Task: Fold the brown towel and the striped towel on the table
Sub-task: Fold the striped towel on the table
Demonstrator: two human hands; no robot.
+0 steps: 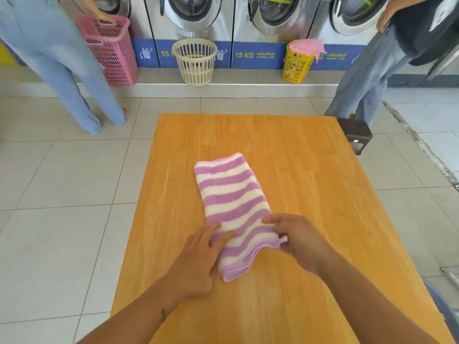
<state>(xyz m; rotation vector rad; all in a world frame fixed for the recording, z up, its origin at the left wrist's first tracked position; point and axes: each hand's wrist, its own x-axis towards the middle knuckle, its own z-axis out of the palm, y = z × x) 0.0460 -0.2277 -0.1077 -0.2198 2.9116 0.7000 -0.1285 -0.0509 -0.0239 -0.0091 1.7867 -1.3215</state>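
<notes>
Since the striped towel [233, 194] lies on the table [310, 157] as a strip running away from the person, both hands are at its near end: left hand [201, 254] flat on it, right hand [298, 242] pinching the right edge. No brown towel visible.

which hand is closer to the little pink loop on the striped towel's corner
Right. The right hand is at the striped towel's near right corner, with the pink loop sticking out right beside it; the left hand rests on the towel's opposite left edge.
</notes>
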